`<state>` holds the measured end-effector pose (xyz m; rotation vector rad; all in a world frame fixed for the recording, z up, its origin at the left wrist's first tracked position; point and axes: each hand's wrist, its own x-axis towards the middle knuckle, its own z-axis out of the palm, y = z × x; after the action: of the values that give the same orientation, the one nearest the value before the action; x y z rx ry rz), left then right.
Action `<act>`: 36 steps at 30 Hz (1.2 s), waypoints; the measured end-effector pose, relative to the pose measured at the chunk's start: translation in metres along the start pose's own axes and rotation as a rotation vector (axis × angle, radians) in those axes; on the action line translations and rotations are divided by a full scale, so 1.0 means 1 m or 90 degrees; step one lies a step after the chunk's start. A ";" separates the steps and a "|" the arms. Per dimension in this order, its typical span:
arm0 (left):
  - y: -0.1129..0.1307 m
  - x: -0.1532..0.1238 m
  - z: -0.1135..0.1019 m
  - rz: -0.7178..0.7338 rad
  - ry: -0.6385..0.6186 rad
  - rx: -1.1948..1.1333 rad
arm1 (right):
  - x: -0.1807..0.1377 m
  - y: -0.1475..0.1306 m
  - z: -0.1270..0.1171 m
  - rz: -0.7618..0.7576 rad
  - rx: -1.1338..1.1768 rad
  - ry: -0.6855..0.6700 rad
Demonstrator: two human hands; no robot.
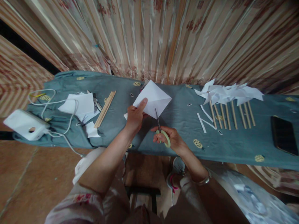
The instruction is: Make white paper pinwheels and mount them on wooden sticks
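Observation:
My left hand pinches the lower left corner of a white square of paper, held up over a bench covered in grey-blue cloth. My right hand grips scissors with green handles. Their blades point up into the paper's lower edge, just right of my left thumb.
A stack of white paper and wooden sticks lie at the left, beside a white box with cables. At the right, finished paper pinwheels on sticks, white paper strips and a dark phone.

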<state>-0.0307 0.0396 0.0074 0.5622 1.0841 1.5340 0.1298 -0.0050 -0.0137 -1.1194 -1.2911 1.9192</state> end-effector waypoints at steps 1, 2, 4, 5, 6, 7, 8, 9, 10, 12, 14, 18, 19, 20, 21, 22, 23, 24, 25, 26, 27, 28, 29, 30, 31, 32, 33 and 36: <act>0.000 0.000 0.000 -0.001 0.000 -0.001 | 0.000 0.000 0.000 -0.001 -0.001 0.000; 0.000 0.000 0.000 -0.001 0.000 -0.001 | 0.000 0.000 0.000 -0.003 0.000 0.001; 0.000 0.001 -0.001 -0.003 0.002 0.000 | 0.000 0.000 0.001 -0.001 0.007 0.003; 0.000 0.001 -0.001 -0.005 0.003 0.001 | 0.000 -0.001 0.001 0.001 0.010 0.005; 0.000 0.001 -0.001 -0.007 0.006 0.003 | 0.000 -0.001 0.001 0.005 0.014 0.008; 0.000 0.001 -0.001 -0.008 0.007 0.004 | 0.001 -0.001 0.002 0.007 0.016 0.011; 0.001 0.001 -0.001 -0.010 0.005 0.006 | 0.001 0.000 0.002 0.009 0.017 0.013; 0.001 0.000 -0.001 -0.009 0.005 0.006 | 0.001 0.000 0.002 0.009 0.017 0.013; 0.001 0.000 -0.001 -0.007 0.005 0.005 | 0.001 0.000 0.002 0.007 0.015 0.013; 0.000 0.000 -0.002 -0.002 0.004 0.007 | 0.001 0.001 0.002 -0.001 0.010 0.010; 0.000 0.000 -0.002 0.001 -0.001 0.011 | 0.001 0.002 0.002 -0.004 0.006 0.010; 0.001 0.000 -0.003 0.004 -0.007 0.005 | 0.001 0.001 0.003 -0.002 0.007 0.015; 0.001 0.000 -0.003 0.002 -0.005 0.003 | 0.001 0.001 0.003 -0.003 0.008 0.015; 0.001 0.000 -0.002 0.000 -0.003 0.003 | 0.001 0.001 0.003 -0.004 0.008 0.016; 0.001 0.000 -0.002 -0.003 -0.003 0.005 | 0.001 0.001 0.004 -0.003 0.010 0.017; 0.001 0.000 -0.002 -0.005 -0.002 0.006 | 0.001 0.000 0.004 -0.002 0.012 0.019; 0.001 -0.001 -0.002 -0.006 -0.001 0.007 | 0.001 0.000 0.004 -0.001 0.014 0.021; 0.001 -0.001 -0.002 -0.007 0.000 0.007 | 0.001 0.001 0.004 -0.001 0.015 0.022; 0.001 -0.001 -0.002 -0.007 0.001 0.007 | 0.001 0.001 0.004 -0.001 0.017 0.021; 0.001 0.000 -0.002 -0.008 0.001 0.009 | 0.002 0.001 0.004 0.000 0.017 0.019; 0.001 0.000 -0.002 -0.008 0.003 0.013 | 0.002 0.001 0.003 -0.001 0.017 0.018; 0.001 0.000 -0.002 -0.009 0.006 0.018 | 0.002 0.002 0.003 -0.002 0.017 0.017; 0.001 0.000 -0.002 -0.011 0.008 0.022 | 0.002 0.002 0.003 -0.003 0.016 0.018; 0.001 0.000 -0.002 -0.011 0.010 0.023 | 0.002 0.002 0.003 -0.005 0.015 0.018; 0.002 0.000 -0.002 -0.011 0.013 0.021 | 0.002 0.002 0.003 -0.007 0.012 0.019; 0.002 -0.001 -0.002 -0.011 0.014 0.018 | 0.002 0.002 0.003 -0.010 0.009 0.018; 0.002 -0.001 -0.002 -0.012 0.012 0.014 | 0.002 0.002 0.003 -0.011 0.006 0.016; 0.002 -0.001 -0.002 -0.012 0.005 0.008 | 0.002 0.002 0.004 -0.011 0.009 0.018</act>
<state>-0.0326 0.0378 0.0088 0.5532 1.1040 1.5146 0.1249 -0.0057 -0.0156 -1.1206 -1.2665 1.8913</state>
